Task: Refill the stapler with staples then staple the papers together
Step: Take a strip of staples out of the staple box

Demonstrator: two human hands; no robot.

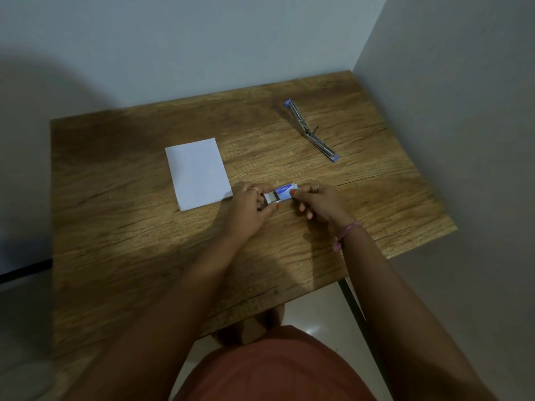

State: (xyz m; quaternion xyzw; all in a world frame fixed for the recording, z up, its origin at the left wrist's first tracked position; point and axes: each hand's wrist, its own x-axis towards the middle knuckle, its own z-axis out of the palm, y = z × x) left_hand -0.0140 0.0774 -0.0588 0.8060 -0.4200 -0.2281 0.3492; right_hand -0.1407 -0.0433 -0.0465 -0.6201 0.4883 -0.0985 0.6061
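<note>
A small blue and white staple box (pixel 285 191) lies between my hands near the middle of the wooden table (pixel 144 256). My right hand (pixel 318 202) pinches its sleeve. My left hand (pixel 250 208) pinches the inner tray (pixel 271 198), which is slid partly out to the left. The stapler (pixel 311 131), blue-tipped and metal, lies folded open flat at the far right of the table, away from both hands. A white stack of papers (pixel 198 173) rests left of my left hand, its near corner close to my fingers.
The table stands in a corner, with walls behind and to the right. Its front edge runs diagonally across my lap, with a black table leg (pixel 357 311) at the lower right. A shadow covers the table's left side.
</note>
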